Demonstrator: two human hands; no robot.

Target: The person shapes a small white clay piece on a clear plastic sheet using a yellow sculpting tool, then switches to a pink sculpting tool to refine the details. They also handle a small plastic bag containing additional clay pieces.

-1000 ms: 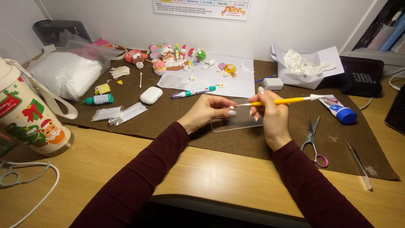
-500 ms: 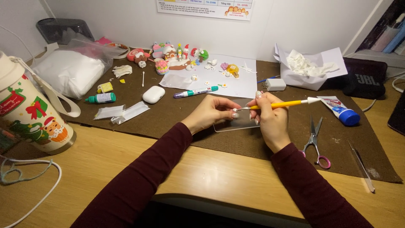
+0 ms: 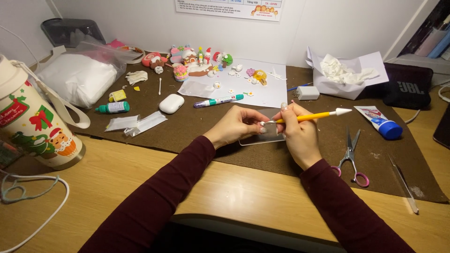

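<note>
Yellow tool (image 3: 304,116) in right hand (image 3: 297,133), scissors (image 3: 350,157) near

We have one view only, from the head. It looks down and forward, quite near, over the brown mat (image 3: 197,122) toward the wall (image 3: 328,28).

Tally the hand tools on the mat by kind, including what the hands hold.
Yellow sculpting tool, in the right hand: 1
Scissors: 1
Marker pen: 1
Tweezers: 1
Cotton swab: 1
Total: 5
</note>
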